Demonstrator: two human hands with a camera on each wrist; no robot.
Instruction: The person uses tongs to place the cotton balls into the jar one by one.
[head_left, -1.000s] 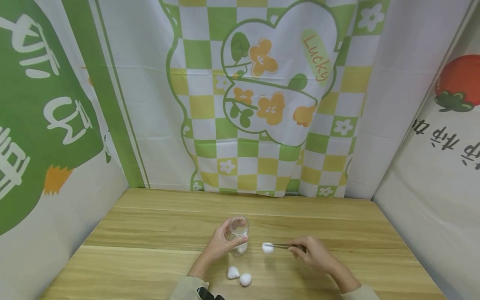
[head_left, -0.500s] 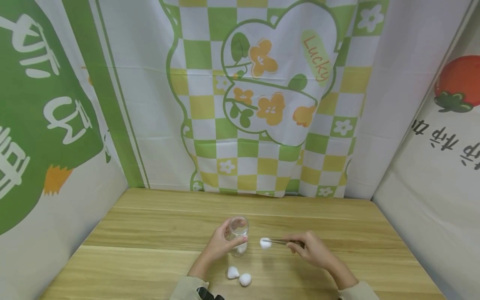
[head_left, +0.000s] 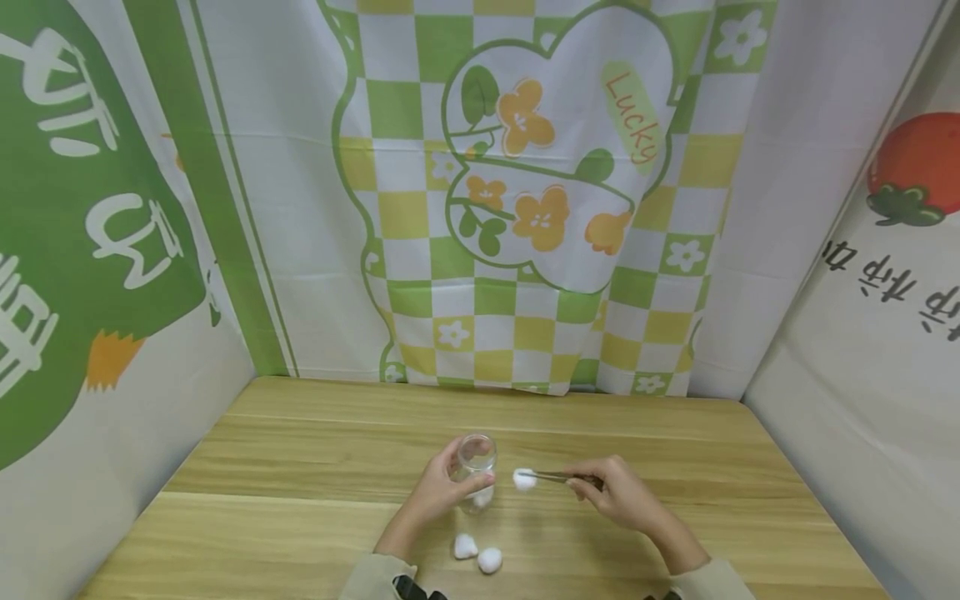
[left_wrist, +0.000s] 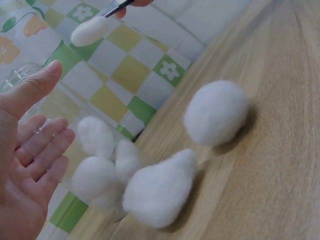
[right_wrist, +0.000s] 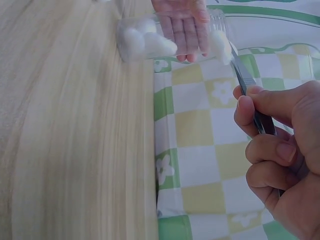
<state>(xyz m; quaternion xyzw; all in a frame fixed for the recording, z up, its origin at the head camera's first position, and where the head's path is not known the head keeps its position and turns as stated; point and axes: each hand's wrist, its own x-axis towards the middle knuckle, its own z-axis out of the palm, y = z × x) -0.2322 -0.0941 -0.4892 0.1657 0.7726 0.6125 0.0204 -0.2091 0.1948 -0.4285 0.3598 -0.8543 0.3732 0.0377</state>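
Observation:
My left hand (head_left: pixel 441 490) grips a clear glass jar (head_left: pixel 477 451) that stands upright on the table, its mouth uncovered. Several cotton balls (left_wrist: pixel 94 178) lie at the jar's bottom, seen through the glass in the left wrist view. To the right, my right hand (head_left: pixel 621 493) holds dark metal tweezers (right_wrist: pixel 243 72) between thumb and fingers. Their tips pinch a cotton ball (head_left: pixel 524 479), raised above the table just right of the jar, near the height of its mouth. Two loose cotton balls, one pointed (left_wrist: pixel 159 190) and one round (left_wrist: pixel 216 113), rest on the table in front of the jar.
The wooden table (head_left: pixel 300 450) spreads out around both hands. Behind it hangs a green and yellow checked cloth (head_left: pixel 495 333), and printed cloth walls (head_left: pixel 885 350) close in the sides.
My right hand has moved left and slightly away from me, bringing the pinched cotton ball closer to the jar. The left hand, jar and loose cotton balls have stayed put.

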